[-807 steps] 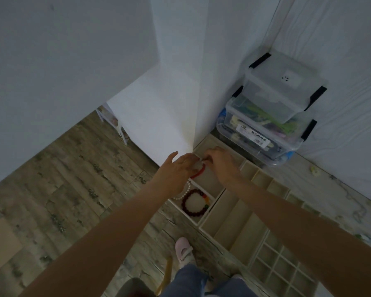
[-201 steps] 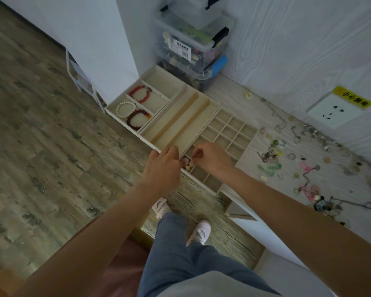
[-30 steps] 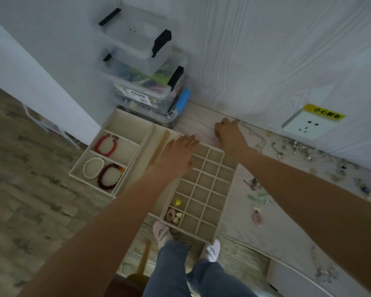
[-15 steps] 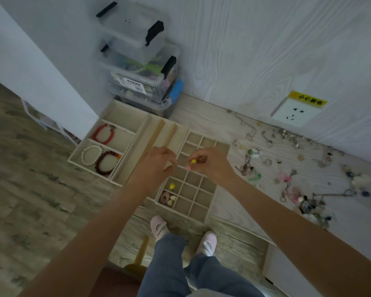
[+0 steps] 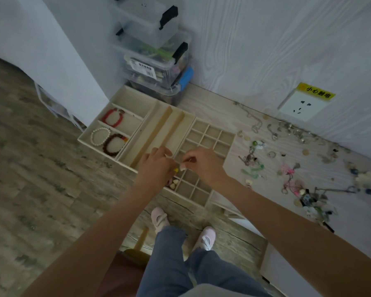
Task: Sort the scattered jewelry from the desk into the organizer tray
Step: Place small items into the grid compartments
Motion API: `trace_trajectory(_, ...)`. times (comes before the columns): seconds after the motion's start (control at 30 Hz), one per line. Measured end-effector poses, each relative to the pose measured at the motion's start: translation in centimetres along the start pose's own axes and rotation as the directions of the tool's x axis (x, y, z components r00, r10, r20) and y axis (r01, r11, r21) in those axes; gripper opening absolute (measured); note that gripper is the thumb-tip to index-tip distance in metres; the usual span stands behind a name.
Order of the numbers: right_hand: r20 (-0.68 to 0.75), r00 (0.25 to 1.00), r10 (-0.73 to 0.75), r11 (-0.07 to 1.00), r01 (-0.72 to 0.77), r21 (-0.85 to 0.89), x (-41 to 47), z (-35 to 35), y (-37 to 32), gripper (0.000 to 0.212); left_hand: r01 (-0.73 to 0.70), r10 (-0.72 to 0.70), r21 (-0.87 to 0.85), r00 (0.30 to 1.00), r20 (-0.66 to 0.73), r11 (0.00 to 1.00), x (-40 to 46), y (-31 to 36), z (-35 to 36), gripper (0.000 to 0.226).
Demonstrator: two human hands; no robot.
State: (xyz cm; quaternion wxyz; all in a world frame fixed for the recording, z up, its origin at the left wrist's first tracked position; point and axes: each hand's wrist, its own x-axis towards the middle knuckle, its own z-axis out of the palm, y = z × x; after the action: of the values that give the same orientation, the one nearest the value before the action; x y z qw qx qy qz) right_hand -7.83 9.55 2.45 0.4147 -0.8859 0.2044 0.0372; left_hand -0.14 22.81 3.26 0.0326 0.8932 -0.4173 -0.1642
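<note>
The beige organizer tray [image 5: 163,127] lies at the desk's left end. Its left section holds a red bracelet [image 5: 113,118], a pearl bracelet [image 5: 100,136] and a dark red bracelet [image 5: 114,143]. Both hands meet over the near-left corner of its small-cell grid [image 5: 212,136]. My right hand [image 5: 201,162] pinches thumb and forefinger together just above a cell with a small yellow piece [image 5: 176,169] at its fingertips. My left hand [image 5: 156,166] is curled beside it, hiding part of the corner cells. Small white pieces [image 5: 174,183] lie in the cell below. Scattered jewelry [image 5: 291,174] covers the desk to the right.
Stacked clear plastic boxes [image 5: 156,61] stand behind the tray against the wall. A wall socket [image 5: 302,106] with a yellow label is above the scattered pieces. The desk's front edge runs just past the tray; my feet [image 5: 160,217] are on the wood floor below.
My right hand came back from the far desk with a small yellow piece and lowered it toward the grid's near-left cells. My left hand slid down beside it.
</note>
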Motion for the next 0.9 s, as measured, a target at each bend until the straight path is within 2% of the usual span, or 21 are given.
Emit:
trace_trajectory(0.2, 0.091, 0.996, 0.001, 0.99, 0.012, -0.142, 0.0, 1.0, -0.6, 0.015, 0.024, -0.024, -0.022, 1.0, -0.015, 0.999, -0.1, 0.1, 0.1, 0.023)
trace_trajectory(0.37, 0.135, 0.991, 0.027, 0.966, 0.008, -0.258, 0.4, 1.7, -1.2, 0.02, 0.005, -0.004, 0.025, 1.0, -0.023, 1.0, 0.1, 0.1, 0.1, 0.022)
trace_trajectory(0.47, 0.137, 0.99, 0.044, 0.968, -0.008, -0.252, 0.7, 1.8, -1.4, 0.021, -0.017, 0.017, 0.018, 1.0, -0.023, 1.0, 0.2, -0.1, 0.3, 0.019)
trace_trajectory(0.63, 0.085, 0.996, -0.029, 0.967, 0.049, -0.249, 0.9, 2.0, -1.6, 0.019, -0.027, 0.027, -0.026, 1.0, 0.003, 0.999, 0.5, -0.8, 0.3, 0.016)
trace_trajectory(0.9, 0.096, 0.991, -0.089, 0.955, 0.112, -0.274, 0.3, 1.5, -1.2, 0.015, -0.055, 0.055, -0.012, 0.998, 0.01, 0.998, 0.7, -0.9, 0.3, 0.019)
